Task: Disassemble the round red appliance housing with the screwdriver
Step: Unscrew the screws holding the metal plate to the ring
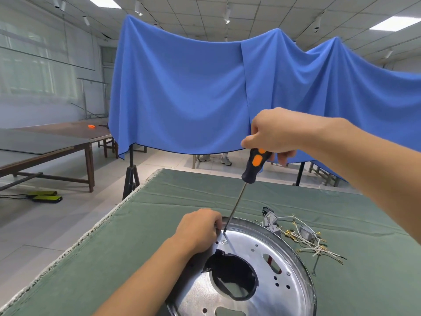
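While the right hand [275,131] curls its fingers round the black-and-orange screwdriver [256,164], tip set at a screw by the rim, the left hand [200,229] pinches the far edge of the round metal housing plate [262,254] lying on the green table cloth [114,258]. Stamped sheet like that looks stiff and light, likely slippery, with sharp edges; the rim seems the sensible hold. Loose wires [307,242] lie just beside it.
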Tool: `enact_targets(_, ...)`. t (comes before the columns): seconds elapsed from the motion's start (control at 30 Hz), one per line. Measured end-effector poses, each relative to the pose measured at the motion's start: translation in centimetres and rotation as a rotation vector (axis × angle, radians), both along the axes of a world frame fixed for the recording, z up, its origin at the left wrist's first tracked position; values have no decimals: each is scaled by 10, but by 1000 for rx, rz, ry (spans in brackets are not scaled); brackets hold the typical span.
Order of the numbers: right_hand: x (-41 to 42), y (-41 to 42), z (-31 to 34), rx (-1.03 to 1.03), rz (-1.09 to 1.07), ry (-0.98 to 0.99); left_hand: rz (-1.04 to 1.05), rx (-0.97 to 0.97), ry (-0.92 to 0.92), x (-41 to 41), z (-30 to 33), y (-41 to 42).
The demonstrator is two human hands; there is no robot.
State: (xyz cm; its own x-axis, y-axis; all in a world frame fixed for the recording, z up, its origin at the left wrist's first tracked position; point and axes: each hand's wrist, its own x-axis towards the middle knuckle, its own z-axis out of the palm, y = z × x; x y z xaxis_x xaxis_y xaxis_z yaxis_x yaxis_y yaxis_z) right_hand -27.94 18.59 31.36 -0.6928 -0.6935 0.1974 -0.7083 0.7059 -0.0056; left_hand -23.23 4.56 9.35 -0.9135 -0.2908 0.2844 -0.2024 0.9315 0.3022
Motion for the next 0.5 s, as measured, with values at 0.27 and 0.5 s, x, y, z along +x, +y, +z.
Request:
enact_targets(0.27, 3, 3, -4, -28, 2, 84, -4, 1, 5, -2, -2, -2)
enact_targets(0.5, 5, 6, 2, -112, 210, -194, 6, 1, 0, -1, -1, -2)
